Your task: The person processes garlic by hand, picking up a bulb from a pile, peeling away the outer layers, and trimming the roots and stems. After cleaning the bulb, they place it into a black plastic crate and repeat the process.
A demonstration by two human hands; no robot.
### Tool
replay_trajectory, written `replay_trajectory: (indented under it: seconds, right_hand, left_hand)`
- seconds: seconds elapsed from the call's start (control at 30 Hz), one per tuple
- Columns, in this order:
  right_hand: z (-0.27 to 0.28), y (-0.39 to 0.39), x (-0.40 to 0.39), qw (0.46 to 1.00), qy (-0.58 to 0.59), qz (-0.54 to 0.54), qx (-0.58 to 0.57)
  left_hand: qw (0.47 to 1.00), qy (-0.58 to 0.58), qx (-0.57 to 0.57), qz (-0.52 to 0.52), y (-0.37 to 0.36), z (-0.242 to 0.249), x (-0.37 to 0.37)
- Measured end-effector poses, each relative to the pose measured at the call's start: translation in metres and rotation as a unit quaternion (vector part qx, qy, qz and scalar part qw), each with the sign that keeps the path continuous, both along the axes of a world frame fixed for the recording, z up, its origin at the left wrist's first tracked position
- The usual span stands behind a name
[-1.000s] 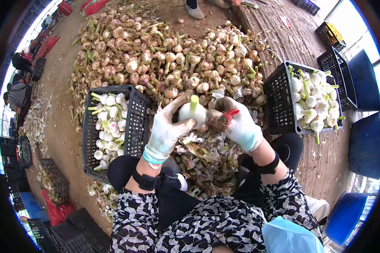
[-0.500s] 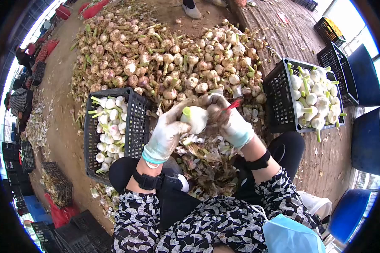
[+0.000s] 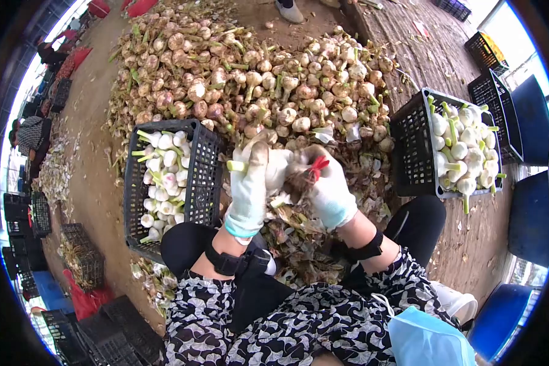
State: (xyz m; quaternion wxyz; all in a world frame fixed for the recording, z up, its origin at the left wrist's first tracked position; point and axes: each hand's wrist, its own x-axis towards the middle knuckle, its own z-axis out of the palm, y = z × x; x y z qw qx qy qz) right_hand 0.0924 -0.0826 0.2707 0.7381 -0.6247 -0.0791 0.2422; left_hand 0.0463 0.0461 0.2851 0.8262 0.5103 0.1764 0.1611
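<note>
My left hand [image 3: 250,186], in a soiled white glove, is wrapped round a peeled white garlic bulb [image 3: 279,168], its cut green stem sticking out to the left. Close against the bulb's right side, my gloved right hand [image 3: 331,194] is closed on a small tool with a red part [image 3: 316,168]; its working end is hidden. Brownish, blurred matter, perhaps roots or skin, shows between the two hands. Beyond them spreads a heap of unpeeled garlic [image 3: 226,79]. Loose peelings [image 3: 299,244] lie below, between my knees.
A black crate [image 3: 204,177] of peeled garlic is at my left knee, and another crate [image 3: 412,152] of it stands to the right. Blue barrels [image 3: 531,213] line the right edge. Other people [image 3: 33,137] sit far left; a shoe [image 3: 290,12] shows beyond the heap.
The garlic bulb has turned, so its stem now points left past my left thumb. Both hands remain close together, and the red part of the tool has swung to a more upright angle.
</note>
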Motion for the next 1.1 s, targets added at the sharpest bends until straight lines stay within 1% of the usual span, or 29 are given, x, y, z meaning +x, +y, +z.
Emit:
replay_trajectory:
  seconds: [0.07,0.1,0.13,0.17,0.2,0.23,0.27,0.3,0.33,0.4,0.43,0.47,0.53,0.6,0.63,0.67,0.7,0.73,0.77,0.8,0.83,0.87,0.9,0.93,0.97,1.0,1.03,1.07,1.1]
  right_hand:
    - [0.008,-0.003,0.003,0.997,-0.076,0.028,0.006]
    - [0.014,-0.002,-0.002,0.987,-0.144,0.071,-0.017]
    - [0.018,0.001,-0.005,0.97,-0.214,0.112,-0.038]
    - [0.0,0.001,0.005,0.954,-0.298,0.033,-0.002]
    - [-0.035,-0.004,0.021,0.987,-0.123,0.015,0.103]
    - [-0.014,-0.016,0.027,0.998,-0.022,-0.003,0.064]
    - [0.007,-0.024,0.03,0.996,0.081,-0.019,0.024]
    - [-0.002,-0.019,0.03,0.997,-0.062,-0.018,-0.052]
    - [-0.009,-0.019,0.023,0.997,-0.059,-0.018,-0.054]
    - [-0.012,-0.009,0.004,0.971,-0.174,0.051,-0.153]
    - [-0.006,-0.003,-0.001,0.98,-0.136,0.053,-0.138]
    - [0.004,0.003,-0.008,0.971,-0.211,0.0,-0.114]
    - [0.007,0.007,-0.01,0.994,-0.076,0.03,-0.068]
    - [0.021,0.003,-0.008,1.0,-0.008,0.024,0.011]
    - [0.012,-0.007,0.006,0.972,0.136,0.069,0.181]
    - [-0.038,-0.014,0.019,0.983,-0.169,-0.031,-0.058]
    - [-0.071,-0.023,0.023,0.983,-0.172,-0.032,-0.056]
    - [-0.096,-0.03,0.03,0.928,-0.263,0.135,-0.228]
    - [-0.111,-0.037,0.025,0.809,-0.323,0.3,-0.388]
    - [-0.086,-0.041,0.021,0.811,-0.317,0.301,-0.39]
    - [-0.031,-0.041,0.021,0.907,-0.288,0.194,-0.236]
    - [0.008,-0.039,0.023,0.963,-0.249,0.079,-0.071]
    - [0.019,-0.035,0.024,0.997,-0.008,0.071,-0.035]
    - [0.045,-0.028,0.022,0.988,-0.025,0.137,-0.067]
    - [0.043,-0.016,0.009,0.984,-0.137,0.083,-0.073]
    - [0.04,-0.01,-0.002,0.965,-0.247,0.029,-0.078]
    - [0.043,-0.013,0.004,0.978,-0.183,0.047,-0.082]
    - [0.016,-0.012,0.013,0.989,-0.138,0.005,-0.045]
    - [-0.013,-0.02,0.021,0.969,-0.184,0.028,-0.164]
  left_hand:
    - [0.979,0.086,0.173,-0.069,0.011,-0.009,0.0]
    - [0.99,0.121,0.005,-0.077,0.002,0.001,-0.004]
    - [0.99,0.105,0.058,-0.075,0.008,-0.012,-0.008]
    - [0.989,0.083,0.105,-0.057,0.008,-0.009,-0.006]
    - [0.986,0.058,0.153,-0.038,0.009,-0.006,-0.003]
    - [0.998,0.046,-0.046,-0.023,0.014,-0.001,-0.005]
    - [0.994,-0.015,-0.105,-0.041,0.022,0.0,-0.006]
    - [0.988,-0.056,-0.125,-0.074,0.028,-0.001,-0.007]
    - [0.979,-0.095,-0.147,-0.107,0.029,-0.001,-0.007]
    - [0.998,0.035,0.057,0.022,0.006,0.011,-0.001]
    - [0.976,0.022,0.212,0.038,0.007,0.001,0.003]
    - [0.991,0.071,0.109,0.03,0.003,-0.006,0.001]
    - [0.994,0.056,0.083,0.034,0.004,0.006,-0.003]
    - [0.998,0.007,-0.052,0.025,0.008,0.014,-0.003]
    - [0.994,-0.028,-0.1,0.022,0.009,0.013,-0.002]
    - [0.983,-0.061,-0.174,-0.005,0.015,0.007,-0.003]
    - [0.954,-0.126,-0.265,-0.064,0.021,0.006,-0.006]
    - [0.909,-0.192,-0.349,-0.128,0.029,0.006,-0.003]
    - [0.887,-0.204,-0.391,-0.139,0.032,0.002,-0.001]
    - [0.877,-0.25,-0.364,-0.19,0.03,0.003,0.001]
    - [0.893,-0.24,-0.338,-0.175,0.031,-0.003,0.003]
    - [0.908,-0.23,-0.31,-0.16,0.031,-0.007,0.005]
    - [0.959,-0.17,-0.203,-0.098,0.025,-0.007,0.003]
    - [0.989,-0.107,-0.091,-0.035,0.015,-0.002,0.002]
    - [0.984,-0.133,-0.105,-0.063,0.007,0.008,0.001]
    - [0.992,-0.114,-0.002,-0.06,0.012,0.005,0.001]
    - [0.986,-0.134,-0.074,-0.064,0.009,0.012,0.002]
    - [0.976,-0.151,-0.146,-0.066,0.007,0.018,0.0]
    - [0.96,-0.172,-0.214,-0.058,0.01,0.019,0.0]
